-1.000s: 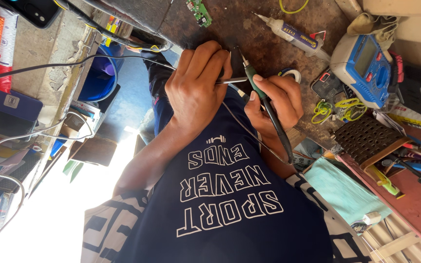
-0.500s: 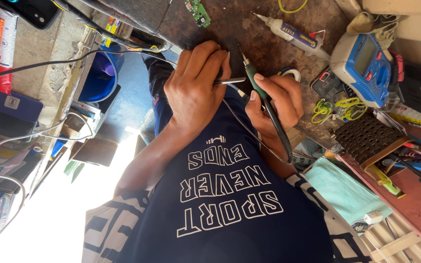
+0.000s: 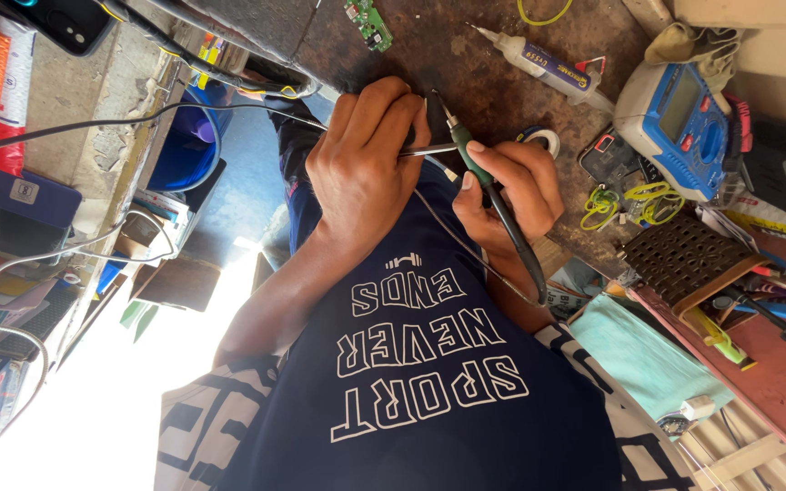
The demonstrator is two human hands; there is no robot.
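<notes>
Workbench (image 3: 484, 55) comes first: brown, stained, and filling the top of the head view, with clutter along its right side. Below it we see our own dark blue shirt (image 3: 448, 400) with white lettering. A teal cloth (image 3: 639, 355) lies at the right, near the bench's edge, and a blue bucket (image 3: 184, 145) sits on the floor at the left, under the bench edge.

Our left hand (image 3: 357, 173) is next in size. It is curled closed, its fingers clamped on a thin metal tool (image 3: 429, 150) that sticks out toward the other hand; we cannot tell exactly what kind of tool it is. Our right hand (image 3: 511, 182) sits just beside it, fingers pinched tight around a soldering iron (image 3: 493, 191). The iron has a green grip and a black handle; its tip points up and away from us over the bench, and its tail runs down across the right wrist. The metal tool meets the iron near the green grip.

A blue multimeter (image 3: 675, 127) rests well right of the hands. A brown perforated pad (image 3: 684, 259) lies below it. A glue tube (image 3: 539, 59) lies above the right hand, yellow wire loops (image 3: 629, 200) lie between the hand and the pad, and a small green circuit board (image 3: 370, 20) lies at the top edge.
</notes>
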